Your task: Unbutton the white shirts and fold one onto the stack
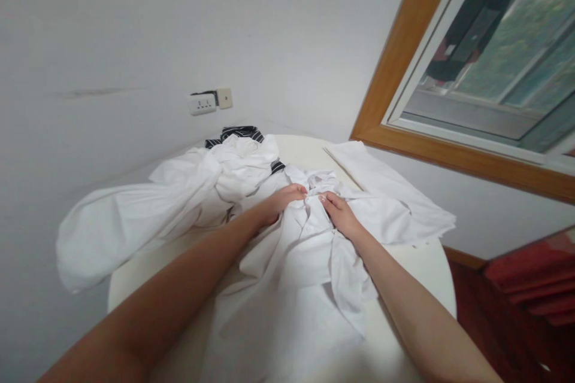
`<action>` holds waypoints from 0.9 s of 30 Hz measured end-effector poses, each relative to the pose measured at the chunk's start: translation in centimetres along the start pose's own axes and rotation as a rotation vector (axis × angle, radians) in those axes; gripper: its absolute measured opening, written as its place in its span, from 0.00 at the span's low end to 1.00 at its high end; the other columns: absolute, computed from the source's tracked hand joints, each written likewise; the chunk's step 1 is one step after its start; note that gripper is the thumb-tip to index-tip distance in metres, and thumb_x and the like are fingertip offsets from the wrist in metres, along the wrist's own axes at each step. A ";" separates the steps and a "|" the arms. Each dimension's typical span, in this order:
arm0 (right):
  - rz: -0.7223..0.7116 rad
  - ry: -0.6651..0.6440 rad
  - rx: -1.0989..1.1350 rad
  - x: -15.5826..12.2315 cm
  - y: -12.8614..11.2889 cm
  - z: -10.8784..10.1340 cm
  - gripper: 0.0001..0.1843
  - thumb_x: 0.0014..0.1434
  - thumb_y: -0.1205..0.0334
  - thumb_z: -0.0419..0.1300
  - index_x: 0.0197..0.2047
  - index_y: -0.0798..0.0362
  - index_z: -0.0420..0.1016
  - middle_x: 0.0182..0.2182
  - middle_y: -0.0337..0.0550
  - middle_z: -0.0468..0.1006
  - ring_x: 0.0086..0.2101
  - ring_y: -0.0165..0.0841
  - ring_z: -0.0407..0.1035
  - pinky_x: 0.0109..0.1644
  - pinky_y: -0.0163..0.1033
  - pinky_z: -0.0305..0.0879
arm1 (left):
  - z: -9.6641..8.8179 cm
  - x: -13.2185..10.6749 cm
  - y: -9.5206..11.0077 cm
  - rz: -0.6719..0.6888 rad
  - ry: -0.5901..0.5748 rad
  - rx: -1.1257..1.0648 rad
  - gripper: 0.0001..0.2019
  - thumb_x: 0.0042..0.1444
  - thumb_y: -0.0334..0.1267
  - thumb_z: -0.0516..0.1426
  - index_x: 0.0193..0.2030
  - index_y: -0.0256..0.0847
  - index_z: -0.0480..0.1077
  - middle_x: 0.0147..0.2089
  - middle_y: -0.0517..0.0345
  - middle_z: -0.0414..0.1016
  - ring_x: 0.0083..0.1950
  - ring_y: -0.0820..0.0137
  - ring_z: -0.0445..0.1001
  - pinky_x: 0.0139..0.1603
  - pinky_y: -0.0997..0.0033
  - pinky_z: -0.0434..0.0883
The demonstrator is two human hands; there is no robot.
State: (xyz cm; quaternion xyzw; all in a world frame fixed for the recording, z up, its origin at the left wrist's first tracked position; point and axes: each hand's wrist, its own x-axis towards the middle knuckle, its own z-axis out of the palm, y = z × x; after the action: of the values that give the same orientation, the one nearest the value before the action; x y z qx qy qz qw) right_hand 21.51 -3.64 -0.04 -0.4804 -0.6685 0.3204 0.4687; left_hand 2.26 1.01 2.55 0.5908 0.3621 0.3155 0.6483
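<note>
A white button-up shirt (309, 257) lies spread over the round table, its lower part hanging toward me. Near its collar, my left hand (287, 196) pinches one front edge of the cloth. My right hand (339, 210) is closed on the other front edge, a short gap to the right. Small buttons show on the strip between and below the hands. The fingertips partly hide what lies under them, so I cannot tell whether a button is between them.
Crumpled white cloth (179, 191) is heaped at the left, over the edge of the white table (296, 146). Behind it sits black striped fabric (242, 131). Folded white cloth (386, 176) lies at the right. A wall with a socket (202, 104) and a wood-framed window (404, 30) stand beyond.
</note>
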 end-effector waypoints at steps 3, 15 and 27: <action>0.097 0.098 0.172 0.0 0.4 -0.1 0.16 0.59 0.46 0.54 0.34 0.50 0.72 0.30 0.36 0.73 0.35 0.33 0.65 0.42 0.36 0.60 | -0.5 -0.3 -0.1 0.003 -0.134 -0.003 0.19 0.43 0.42 0.63 0.42 0.38 0.68 0.35 0.60 0.73 0.32 0.73 0.70 0.33 0.75 0.65; 0.204 0.115 0.487 -0.2 0.0 0.1 0.16 0.53 0.46 0.61 0.35 0.50 0.74 0.30 0.37 0.77 0.34 0.33 0.69 0.40 0.36 0.61 | 0.1 0.3 -0.7 0.211 -0.053 0.362 0.21 0.52 0.54 0.54 0.40 0.37 0.74 0.40 0.54 0.78 0.43 0.63 0.75 0.47 0.67 0.68; 0.285 0.021 0.524 0.0 -0.2 -0.4 0.18 0.48 0.46 0.65 0.36 0.51 0.76 0.33 0.39 0.78 0.37 0.36 0.70 0.41 0.39 0.62 | 1.0 -0.2 -0.7 0.316 0.170 0.487 0.19 0.54 0.51 0.53 0.43 0.40 0.75 0.45 0.57 0.79 0.48 0.65 0.75 0.53 0.71 0.66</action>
State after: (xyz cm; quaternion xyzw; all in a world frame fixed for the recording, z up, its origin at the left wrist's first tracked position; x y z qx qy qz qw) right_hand 21.78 -3.74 0.27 -0.4355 -0.4838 0.5396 0.5340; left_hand 2.99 0.19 1.90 0.7494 0.3835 0.3646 0.3979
